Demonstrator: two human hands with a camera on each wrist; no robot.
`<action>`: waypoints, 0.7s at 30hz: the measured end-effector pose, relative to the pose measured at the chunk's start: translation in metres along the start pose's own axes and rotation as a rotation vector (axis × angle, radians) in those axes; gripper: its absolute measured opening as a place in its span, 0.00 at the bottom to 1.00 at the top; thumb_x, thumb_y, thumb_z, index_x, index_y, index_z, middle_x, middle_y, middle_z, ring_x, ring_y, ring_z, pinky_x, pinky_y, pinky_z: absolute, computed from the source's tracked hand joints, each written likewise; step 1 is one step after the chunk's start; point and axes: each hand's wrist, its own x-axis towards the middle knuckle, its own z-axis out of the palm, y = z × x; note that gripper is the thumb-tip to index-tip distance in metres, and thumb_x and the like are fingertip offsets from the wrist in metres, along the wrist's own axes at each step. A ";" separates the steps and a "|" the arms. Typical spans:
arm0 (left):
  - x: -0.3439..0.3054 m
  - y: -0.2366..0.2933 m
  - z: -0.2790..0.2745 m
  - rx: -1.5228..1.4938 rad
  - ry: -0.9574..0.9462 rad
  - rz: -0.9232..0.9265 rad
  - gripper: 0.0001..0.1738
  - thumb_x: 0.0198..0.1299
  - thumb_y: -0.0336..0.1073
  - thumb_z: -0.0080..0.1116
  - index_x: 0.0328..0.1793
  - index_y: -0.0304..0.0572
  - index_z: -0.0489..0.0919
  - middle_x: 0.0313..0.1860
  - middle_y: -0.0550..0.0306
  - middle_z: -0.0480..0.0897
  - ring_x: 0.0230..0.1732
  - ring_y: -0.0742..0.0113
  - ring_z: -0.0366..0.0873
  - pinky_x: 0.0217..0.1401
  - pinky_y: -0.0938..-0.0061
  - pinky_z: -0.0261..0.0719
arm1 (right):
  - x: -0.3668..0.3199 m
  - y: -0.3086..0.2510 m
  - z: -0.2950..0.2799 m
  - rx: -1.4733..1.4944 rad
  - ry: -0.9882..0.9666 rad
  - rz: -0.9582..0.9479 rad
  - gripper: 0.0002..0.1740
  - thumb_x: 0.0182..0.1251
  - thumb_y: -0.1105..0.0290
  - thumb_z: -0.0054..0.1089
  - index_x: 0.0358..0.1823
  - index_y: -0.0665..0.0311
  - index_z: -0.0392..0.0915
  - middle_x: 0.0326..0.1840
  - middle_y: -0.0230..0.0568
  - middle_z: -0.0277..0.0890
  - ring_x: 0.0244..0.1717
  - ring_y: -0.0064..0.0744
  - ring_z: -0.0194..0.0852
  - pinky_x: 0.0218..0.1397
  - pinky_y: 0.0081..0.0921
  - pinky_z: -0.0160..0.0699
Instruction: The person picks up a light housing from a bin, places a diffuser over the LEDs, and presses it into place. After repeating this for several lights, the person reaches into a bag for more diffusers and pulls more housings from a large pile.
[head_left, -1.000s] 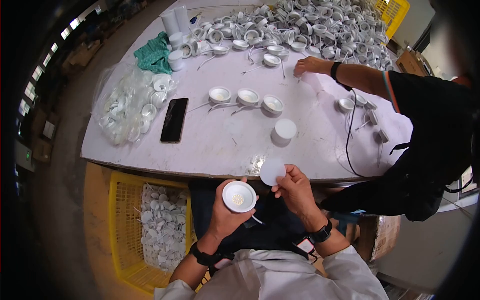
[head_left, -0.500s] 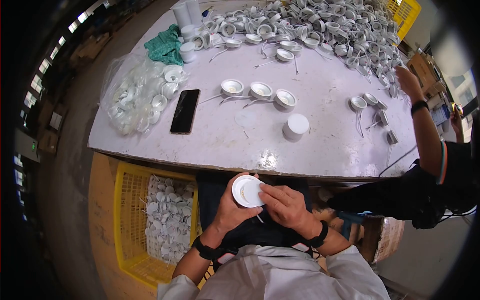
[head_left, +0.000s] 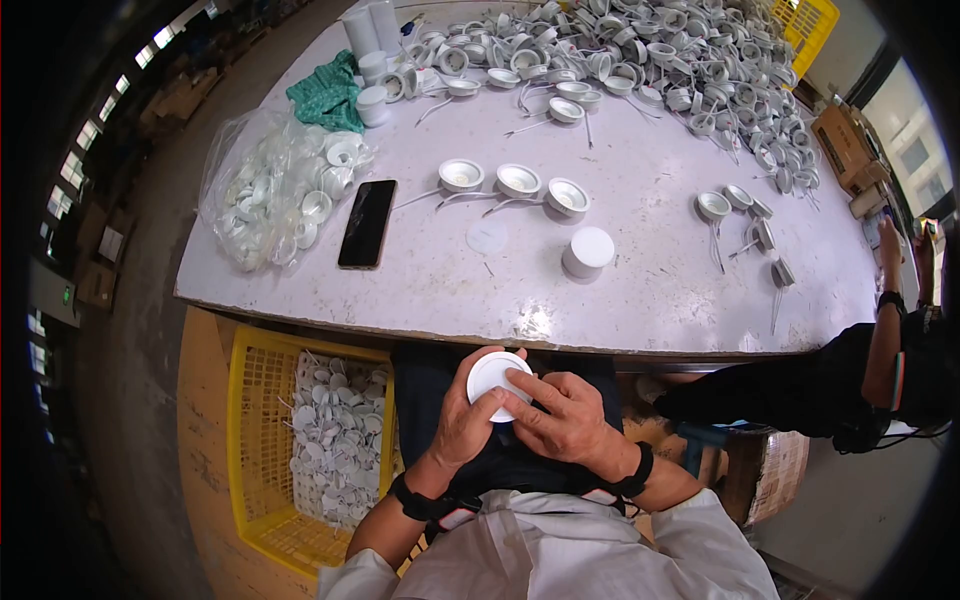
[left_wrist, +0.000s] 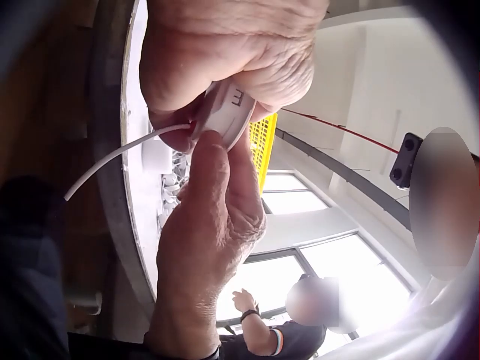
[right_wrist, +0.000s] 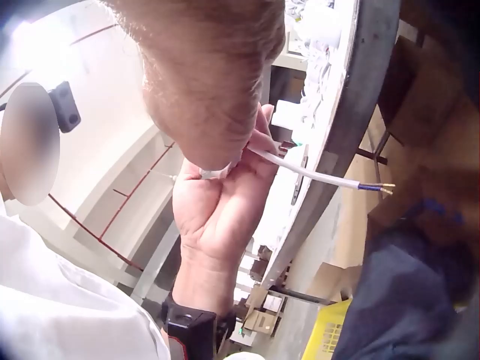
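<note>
Left of the person's knees, a yellow crate holds a heap of white round parts. Above it, near the tabletop's left edge, lie a clear bag of parts and a black phone, long side running from the near edge toward the far one.

Just off the near edge, over the lap, the left hand cups a round white light fitting from below and from the left, fingers curled round its rim. The fitting is a flat puck with no long axis across its face. Its smooth white face points up at the head camera, and its short axis stands nearly upright. A thin white wire trails out from its underside, bare tips free. The right hand lies over the fitting's right rim, fingertips pressing on the face and thumb pinching the edge. Whether the white face sits fully flush is hard to tell.

Farther right on the tabletop stand three open fittings in a row and a capped fitting. A large pile of fittings fills the far right corner.
</note>
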 end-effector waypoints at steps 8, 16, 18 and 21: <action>0.000 0.004 0.011 -0.124 0.012 -0.023 0.27 0.59 0.26 0.40 0.67 0.34 0.56 0.64 0.31 0.65 0.63 0.48 0.67 0.69 0.56 0.64 | -0.002 -0.004 -0.007 -0.080 -0.033 0.019 0.34 0.37 0.75 0.68 0.55 0.55 0.75 0.55 0.36 0.74 0.30 0.32 0.71 0.34 0.24 0.76; 0.002 -0.001 0.011 0.074 0.069 -0.007 0.25 0.56 0.25 0.36 0.64 0.33 0.60 0.58 0.34 0.71 0.60 0.51 0.71 0.66 0.61 0.67 | -0.006 -0.002 -0.004 -0.094 -0.026 0.026 0.29 0.38 0.75 0.69 0.49 0.60 0.78 0.54 0.38 0.75 0.31 0.32 0.71 0.35 0.23 0.76; 0.003 -0.001 0.008 0.362 0.123 -0.043 0.23 0.57 0.26 0.39 0.61 0.32 0.62 0.56 0.35 0.74 0.57 0.52 0.73 0.64 0.63 0.69 | -0.008 -0.004 -0.004 -0.118 -0.024 0.025 0.28 0.38 0.75 0.69 0.48 0.61 0.78 0.53 0.38 0.75 0.31 0.33 0.71 0.35 0.24 0.76; 0.004 -0.004 0.002 0.219 0.092 -0.035 0.23 0.57 0.29 0.44 0.60 0.31 0.64 0.55 0.36 0.74 0.56 0.52 0.75 0.62 0.64 0.70 | 0.001 -0.008 -0.015 0.057 -0.168 0.191 0.26 0.43 0.72 0.68 0.50 0.61 0.78 0.52 0.41 0.74 0.40 0.37 0.73 0.39 0.27 0.75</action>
